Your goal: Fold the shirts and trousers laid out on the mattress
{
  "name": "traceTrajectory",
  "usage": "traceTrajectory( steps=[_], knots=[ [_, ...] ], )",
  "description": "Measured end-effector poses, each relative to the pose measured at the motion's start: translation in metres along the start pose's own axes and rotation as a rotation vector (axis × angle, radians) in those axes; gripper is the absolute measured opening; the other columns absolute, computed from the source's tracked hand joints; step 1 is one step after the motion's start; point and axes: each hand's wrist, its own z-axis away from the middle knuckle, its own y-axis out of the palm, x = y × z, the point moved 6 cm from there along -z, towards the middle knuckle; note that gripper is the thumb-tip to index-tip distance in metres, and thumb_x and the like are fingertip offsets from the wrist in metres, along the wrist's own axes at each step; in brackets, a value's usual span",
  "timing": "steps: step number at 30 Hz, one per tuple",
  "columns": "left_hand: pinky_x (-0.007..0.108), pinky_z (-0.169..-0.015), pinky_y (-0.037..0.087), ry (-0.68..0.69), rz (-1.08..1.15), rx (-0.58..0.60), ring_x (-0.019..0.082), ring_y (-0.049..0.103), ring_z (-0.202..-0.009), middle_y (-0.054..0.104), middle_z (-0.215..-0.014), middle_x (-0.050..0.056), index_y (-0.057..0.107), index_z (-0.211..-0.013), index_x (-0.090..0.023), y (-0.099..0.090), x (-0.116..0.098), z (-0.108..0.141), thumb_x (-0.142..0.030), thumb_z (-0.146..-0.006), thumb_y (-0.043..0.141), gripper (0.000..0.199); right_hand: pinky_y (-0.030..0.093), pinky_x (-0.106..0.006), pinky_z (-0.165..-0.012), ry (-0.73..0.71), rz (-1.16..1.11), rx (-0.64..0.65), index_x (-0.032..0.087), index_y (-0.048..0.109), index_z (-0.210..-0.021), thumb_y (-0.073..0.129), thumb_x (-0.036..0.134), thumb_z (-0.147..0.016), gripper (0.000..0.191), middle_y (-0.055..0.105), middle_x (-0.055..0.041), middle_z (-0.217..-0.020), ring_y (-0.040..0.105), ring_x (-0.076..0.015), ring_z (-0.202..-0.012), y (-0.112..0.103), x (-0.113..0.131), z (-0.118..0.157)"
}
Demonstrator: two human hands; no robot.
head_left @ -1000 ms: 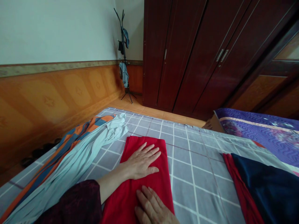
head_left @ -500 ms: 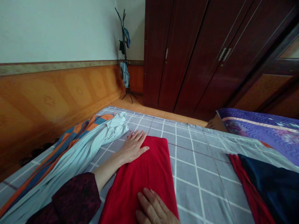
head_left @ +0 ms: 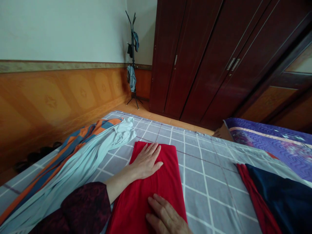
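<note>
A red garment (head_left: 146, 191), folded into a long strip, lies on the grey checked bedsheet (head_left: 202, 175). My left hand (head_left: 147, 161) rests flat on its far part, palm down with the fingers stretched out. Closer to me, my right hand (head_left: 168, 214) lies on the same cloth, fingers extended and the wrist cut off by the bottom edge. Neither hand grips anything. The near end of the red cloth runs out of view.
Left of the red cloth lie a pale blue garment (head_left: 97, 159) and an orange and blue striped cloth (head_left: 70, 152). At right is a dark blue and red garment (head_left: 275, 191). Beyond stand a purple-covered bed (head_left: 273, 139), a wardrobe (head_left: 190, 58) and a coat rack (head_left: 133, 58).
My left hand has slid right, from the cloth's far left corner toward its middle, uncovering that corner. My right hand has shifted slightly; the view has turned a little.
</note>
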Motion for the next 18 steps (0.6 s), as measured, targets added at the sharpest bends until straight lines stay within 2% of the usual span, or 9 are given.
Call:
traceTrajectory(
  steps=[2,4,6,9,13,18],
  knots=[
    [0.047,-0.115,0.012,-0.007,0.002,0.014,0.027,0.007,-0.142,0.012,-0.154,0.018,0.019,-0.146,-0.008,0.003,0.002,0.000,-0.050,-0.093,0.033,0.069,0.048,-0.027,-0.096,0.070,-0.052,0.049,0.016,0.053,-0.122,0.055,0.033,-0.090,0.037,0.057,-0.0110,-0.129,0.048,-0.0206,-0.124,-0.010,-0.007,-0.008],
    [0.048,-0.114,0.011,0.008,0.008,0.023,0.027,0.006,-0.142,0.011,-0.153,0.019,0.017,-0.146,-0.007,0.005,0.005,-0.001,-0.052,-0.092,0.034,0.072,0.046,-0.034,-0.098,0.159,-0.102,0.089,0.011,0.042,-0.136,0.055,0.048,-0.087,0.063,0.047,-0.0171,-0.138,0.041,-0.0247,-0.130,-0.020,-0.018,-0.021],
    [0.049,-0.114,0.012,0.021,0.010,0.030,0.028,0.006,-0.142,0.011,-0.153,0.019,0.015,-0.146,-0.007,0.006,0.006,-0.002,-0.050,-0.092,0.034,0.072,0.041,-0.041,-0.102,0.251,-0.146,0.097,0.010,0.028,-0.144,0.052,0.055,-0.086,0.078,0.036,-0.0195,-0.145,0.032,-0.0277,-0.134,-0.025,-0.034,-0.035],
    [0.049,-0.114,0.013,0.019,0.022,0.020,0.028,0.008,-0.142,0.015,-0.153,0.018,0.017,-0.146,-0.007,0.007,0.008,-0.003,-0.050,-0.092,0.033,0.071,0.034,-0.046,-0.108,0.350,-0.185,0.126,0.011,0.016,-0.148,0.042,0.051,-0.092,0.074,0.026,-0.0185,-0.149,0.024,-0.0267,-0.138,-0.013,-0.066,-0.052],
    [0.046,-0.115,0.013,0.027,0.019,0.012,0.027,0.007,-0.142,0.013,-0.154,0.018,0.018,-0.146,-0.006,0.010,0.008,-0.002,-0.054,-0.091,0.034,0.075,0.029,-0.048,-0.110,0.399,-0.137,0.220,0.006,0.016,-0.147,0.034,0.054,-0.094,0.075,0.025,-0.0216,-0.148,0.023,-0.0281,-0.138,0.018,-0.105,-0.055],
    [0.047,-0.115,0.012,0.024,-0.001,-0.017,0.027,0.009,-0.142,0.013,-0.154,0.017,0.021,-0.146,-0.009,0.011,0.008,0.000,-0.056,-0.091,0.034,0.073,0.027,-0.050,-0.110,0.403,-0.027,0.250,0.011,0.022,-0.147,0.039,0.058,-0.091,0.076,0.026,-0.0166,-0.149,0.019,-0.0288,-0.139,0.030,-0.124,-0.039]
  ],
)
